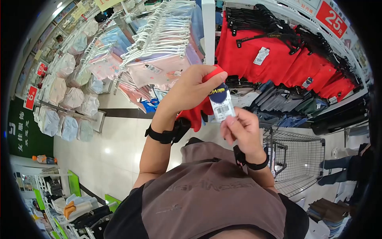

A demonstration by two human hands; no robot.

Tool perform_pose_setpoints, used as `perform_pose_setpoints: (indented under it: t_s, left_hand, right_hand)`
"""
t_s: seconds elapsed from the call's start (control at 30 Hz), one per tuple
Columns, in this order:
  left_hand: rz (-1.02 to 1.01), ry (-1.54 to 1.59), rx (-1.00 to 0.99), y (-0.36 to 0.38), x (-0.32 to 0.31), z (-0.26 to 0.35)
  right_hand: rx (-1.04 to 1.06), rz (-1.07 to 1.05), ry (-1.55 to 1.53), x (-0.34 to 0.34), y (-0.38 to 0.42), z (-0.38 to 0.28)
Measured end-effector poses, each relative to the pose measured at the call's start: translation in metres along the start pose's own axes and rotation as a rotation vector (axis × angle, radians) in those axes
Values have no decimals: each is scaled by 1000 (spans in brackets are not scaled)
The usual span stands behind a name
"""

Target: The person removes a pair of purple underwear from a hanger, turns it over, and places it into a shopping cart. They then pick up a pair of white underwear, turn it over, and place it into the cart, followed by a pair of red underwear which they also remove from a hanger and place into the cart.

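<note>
My left hand (pixel 191 88) is closed on a red garment (pixel 195 115), its band pinched between thumb and fingers while the rest hangs below the palm. From the garment hangs a white tag (pixel 221 108) with a barcode and a dark blue upper part. The lower end of this tag is pinched by my right hand (pixel 243 129), thumb in front. Behind my hands, red garments (pixel 254 55) hang on black hangers at the upper right, and pink garments (pixel 159 69) hang on white hangers at the upper left.
A wire shopping cart (pixel 298 159) stands to the right. Folded jeans and dark clothes (pixel 274 103) lie below the red garments. Packs of underwear (pixel 65 95) hang at the left. A person's legs (pixel 338 170) show at the far right. A shelf with clothes (pixel 79 211) is at the lower left.
</note>
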State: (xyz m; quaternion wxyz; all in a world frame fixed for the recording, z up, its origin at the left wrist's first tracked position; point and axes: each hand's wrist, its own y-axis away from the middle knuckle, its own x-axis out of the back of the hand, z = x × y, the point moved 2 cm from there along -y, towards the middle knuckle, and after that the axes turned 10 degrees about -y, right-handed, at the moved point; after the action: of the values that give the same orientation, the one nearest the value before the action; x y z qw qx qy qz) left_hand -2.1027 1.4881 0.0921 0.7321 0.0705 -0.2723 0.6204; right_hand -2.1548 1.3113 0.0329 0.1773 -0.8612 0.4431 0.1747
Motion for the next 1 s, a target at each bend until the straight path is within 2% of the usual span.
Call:
perform_pose_setpoints:
  t_s: [0.07,0.1,0.27,0.33,0.43,0.57,0.67,0.77,0.93,1.0]
  left_hand:
    - [-66,-162,-30,1,2,12]
    - [-25,-220,-113,-1,2,10]
    - [-56,-232,-247,-9,11,40]
    - [-123,-41,-190,-7,20,65]
    - [-173,71,-227,-6,24,81]
    - [-238,241,-258,-2,22,96]
    - [-268,236,-229,-2,19,100]
    - [-246,193,-229,-5,21,96]
    - [-221,223,-244,-12,17,95]
    - [-210,236,-251,-12,20,94]
  right_hand:
    - [-5,-50,-9,-11,0,0]
    - [7,-46,-73,-13,0,5]
    - [89,-63,-203,-20,5,6]
    - [110,-92,-202,-18,7,2]
    - [216,-190,-269,-21,11,-6]
    - [281,-198,-208,-28,22,-17]
    - [276,-64,-116,-36,25,-26]
    - [370,-57,-126,-26,25,-25]
    - [328,-75,38,-10,26,-32]
    - [673,-38,102,14,26,-32]
